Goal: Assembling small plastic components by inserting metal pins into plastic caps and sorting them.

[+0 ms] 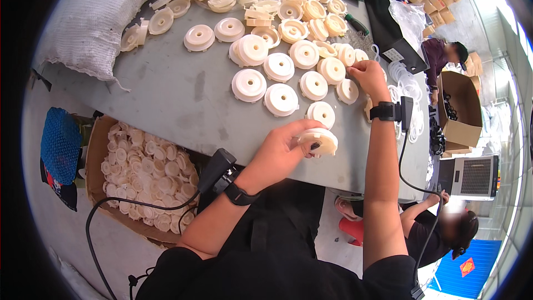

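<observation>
Disc (327, 140) sits clasped in the left hand (277, 153), by the near edge of the counter (166, 89). Farther right, apart, the right hand (371, 79) bends beside other discs (332, 70); I can't tell its grip. Bare room lies left.

Left fingers (304, 125) partly hidden behind the pale disc (326, 141)

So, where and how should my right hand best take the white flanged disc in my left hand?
Probably by the exposed, curved right rim of the white flanged disc, right hand coming from the right: your left hand covers part of its left side.
</observation>
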The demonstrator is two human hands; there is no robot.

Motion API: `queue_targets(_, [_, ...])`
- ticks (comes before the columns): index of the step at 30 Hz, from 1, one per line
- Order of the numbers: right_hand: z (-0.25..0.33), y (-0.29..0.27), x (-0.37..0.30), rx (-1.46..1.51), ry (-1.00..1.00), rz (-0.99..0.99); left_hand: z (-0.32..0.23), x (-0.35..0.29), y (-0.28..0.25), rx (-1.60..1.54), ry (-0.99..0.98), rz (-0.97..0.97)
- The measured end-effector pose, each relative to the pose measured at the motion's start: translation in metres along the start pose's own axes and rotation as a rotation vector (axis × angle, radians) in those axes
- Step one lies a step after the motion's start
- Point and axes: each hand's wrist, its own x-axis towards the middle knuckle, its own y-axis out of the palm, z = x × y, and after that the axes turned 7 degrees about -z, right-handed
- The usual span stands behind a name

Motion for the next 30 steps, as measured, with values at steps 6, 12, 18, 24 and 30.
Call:
queue_targets(6, [-0.009,0.008,0.006,0.104,0.053,0.060,-0.006,0.000,-0.001,-0.057,0.021,0.002])
queue_targets(12, [-0.013,0.001,-0.005,0.104,0.032,-0.003,-0.016,-0.005,-0.004,-0.178,-0.080,0.040])
queue_targets(18, [0.092,-0.064,-0.146,0.811,-0.247,0.016,-0.039,-0.025,0.001,-0.512,0.057,0.229])
queue_targets(24, [0.127,-0.061,-0.214,0.895,-0.346,-0.217,-0.048,-0.035,0.014,-0.653,0.056,0.384])
queue_targets(30, [0.129,-0.066,-0.230,1.023,-0.397,-0.141,-0.042,-0.046,0.028,-0.583,0.142,0.328])
